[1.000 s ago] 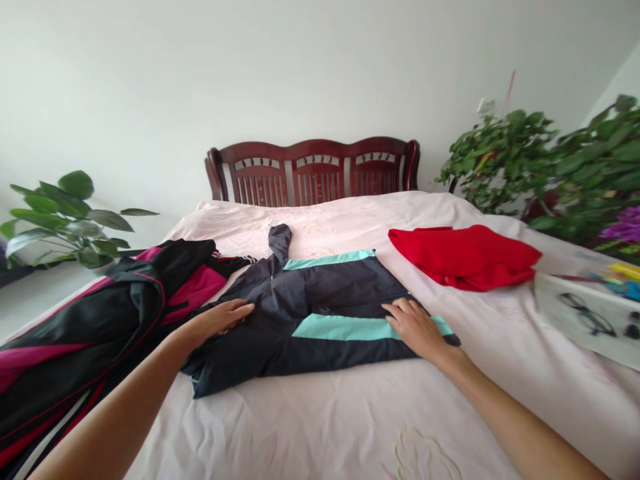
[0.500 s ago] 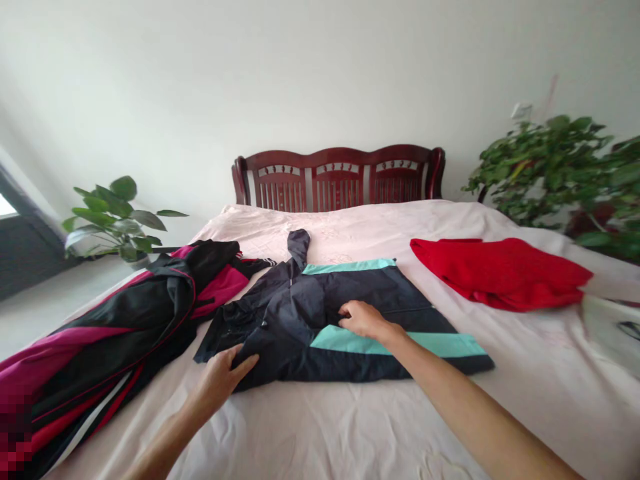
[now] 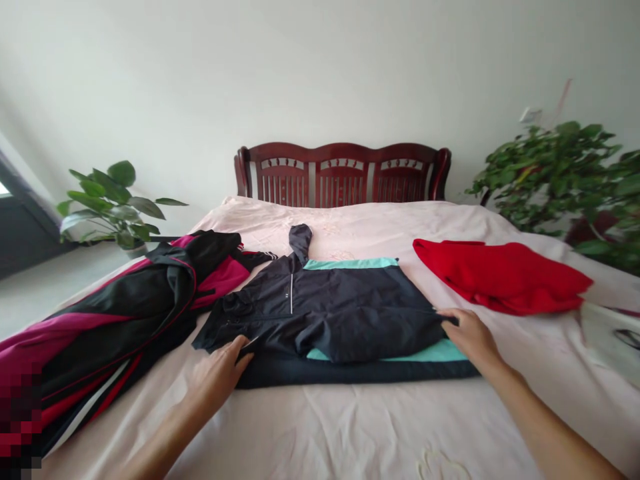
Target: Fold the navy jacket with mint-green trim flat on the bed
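Note:
A dark navy jacket (image 3: pixel 370 287) with mint-green panels lies spread on the bed, its collar end to the left. My left hand (image 3: pixel 225 363) pinches the near edge of the jacket by the shoulder, thumb and fingers closed on the cloth. At the right, my right hand (image 3: pixel 467 333) grips the cuff end of a sleeve (image 3: pixel 365 333), which lies lengthwise across the jacket and partly covers the near mint panel. The other sleeve (image 3: pixel 301 241) sticks out beyond the far side.
A black and magenta tracksuit top (image 3: pixel 125 307) lies at the left of the bed. Folded red clothing (image 3: pixel 500 277) rests at the right, beside a pale cloth item (image 3: pixel 607 340). Behind stands a wooden headboard (image 3: pixel 343 173). Potted plants (image 3: pixel 117 207) flank the bed.
My right hand has moved from the jacket's middle to its right end with the cuff. The near sleeve now lies straightened over the near mint panel. My left hand stays near the shoulder.

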`<state>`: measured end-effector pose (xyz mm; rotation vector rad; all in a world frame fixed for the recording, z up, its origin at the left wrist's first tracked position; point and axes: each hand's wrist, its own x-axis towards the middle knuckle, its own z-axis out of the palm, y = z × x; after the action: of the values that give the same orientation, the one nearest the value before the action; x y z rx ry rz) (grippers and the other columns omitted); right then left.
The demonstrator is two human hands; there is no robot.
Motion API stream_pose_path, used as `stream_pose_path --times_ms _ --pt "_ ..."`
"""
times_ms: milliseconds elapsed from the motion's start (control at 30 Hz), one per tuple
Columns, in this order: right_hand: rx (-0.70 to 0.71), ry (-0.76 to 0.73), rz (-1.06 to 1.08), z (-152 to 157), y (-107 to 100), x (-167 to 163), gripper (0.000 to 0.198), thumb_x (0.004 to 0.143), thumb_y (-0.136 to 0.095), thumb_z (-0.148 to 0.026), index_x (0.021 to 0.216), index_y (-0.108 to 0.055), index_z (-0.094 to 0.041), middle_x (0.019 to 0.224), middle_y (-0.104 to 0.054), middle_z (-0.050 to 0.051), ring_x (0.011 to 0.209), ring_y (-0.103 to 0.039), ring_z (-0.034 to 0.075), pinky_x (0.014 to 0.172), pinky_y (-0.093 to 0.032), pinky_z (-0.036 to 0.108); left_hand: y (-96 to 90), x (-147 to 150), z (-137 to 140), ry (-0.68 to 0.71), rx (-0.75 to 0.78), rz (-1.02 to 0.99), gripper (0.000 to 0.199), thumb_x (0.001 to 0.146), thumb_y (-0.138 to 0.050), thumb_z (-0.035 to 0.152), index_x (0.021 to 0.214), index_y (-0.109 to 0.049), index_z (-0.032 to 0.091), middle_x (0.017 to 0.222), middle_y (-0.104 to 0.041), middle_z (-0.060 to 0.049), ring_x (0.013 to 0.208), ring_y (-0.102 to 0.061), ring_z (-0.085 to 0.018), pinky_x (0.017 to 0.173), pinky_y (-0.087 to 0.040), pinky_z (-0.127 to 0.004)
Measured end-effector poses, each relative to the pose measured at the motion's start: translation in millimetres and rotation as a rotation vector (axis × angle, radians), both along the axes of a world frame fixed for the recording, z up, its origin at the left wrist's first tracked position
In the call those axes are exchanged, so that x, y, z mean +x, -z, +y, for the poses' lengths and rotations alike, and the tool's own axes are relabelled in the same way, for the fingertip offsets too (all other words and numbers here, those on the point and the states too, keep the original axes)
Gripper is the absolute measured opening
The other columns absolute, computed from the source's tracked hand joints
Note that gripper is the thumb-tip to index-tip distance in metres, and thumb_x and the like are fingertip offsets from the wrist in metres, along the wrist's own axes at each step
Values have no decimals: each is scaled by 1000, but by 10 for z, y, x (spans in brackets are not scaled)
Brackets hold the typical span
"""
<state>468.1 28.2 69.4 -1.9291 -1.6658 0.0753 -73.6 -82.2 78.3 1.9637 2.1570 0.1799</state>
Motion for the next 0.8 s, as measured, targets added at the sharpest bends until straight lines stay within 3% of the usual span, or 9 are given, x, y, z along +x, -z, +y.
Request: stream_pose_path --times_ms 133,233,367,467,533,700,767,800 --pt "11 18 101 80 -94 24 44 73 -48 -25 107 -74 -21 109 -74 9 109 -66 29 94 -50 38 -8 33 -7 42 45 32 24 96 -43 37 112 -59 28 112 -68 -3 107 -66 -22 77 -47 -29" --pt "9 -157 78 252 -228 -130 46 79 -48 -33 116 -71 -18 121 -71 11 117 -63 28 101 -46 38 -58 69 43 37 65 7 29 93 -49 43 116 -61 29 117 -68 -3 114 -63 -24 82 -48 -32" --pt "-291 -446 -117 440 -322 -350 48 72 -65 -42 116 -71 -22 121 -71 11 113 -65 30 95 -49 38 -134 178 214 26 98 -77 42 89 -56 45 126 -60 26 120 -69 -5 113 -65 -24 89 -48 -33" --pt "-412 -511 -331 455 -466 -509 43 64 -73 -34 106 -73 -25 110 -74 8 102 -69 30 84 -51 36 -147 283 360 19 117 -138 43 86 -61 40 126 -60 25 115 -71 -5 109 -66 -25 88 -47 -34" --pt "-286 -488 -442 395 -641 -599 33 69 -69 -26 101 -72 -24 103 -74 7 95 -69 27 79 -50 34 -136 336 416 9 127 -164 34 85 -62 34 118 -63 27 112 -71 -3 107 -66 -24 86 -46 -32" --pt "512 -234 -567 55 -1018 -568 12 83 -58 -21 89 -68 -19 89 -68 10 94 -61 28 86 -45 39 -50 342 315 -4 408 -252 13 91 -49 29 99 -59 27 101 -64 1 90 -63 -16 76 -44 -26" --pt "598 -141 -563 -104 -954 -428 12 81 -58 -18 88 -68 -19 87 -66 11 92 -59 30 87 -45 42 0 313 234 56 456 -234 9 89 -49 24 93 -56 26 94 -60 2 87 -59 -15 75 -42 -26" --pt "547 -157 -565 -175 -865 -341 16 78 -58 -14 89 -68 -19 89 -66 11 92 -59 30 87 -46 42 23 301 203 94 441 -214 10 86 -50 19 91 -56 26 91 -58 2 87 -58 -16 76 -41 -27"
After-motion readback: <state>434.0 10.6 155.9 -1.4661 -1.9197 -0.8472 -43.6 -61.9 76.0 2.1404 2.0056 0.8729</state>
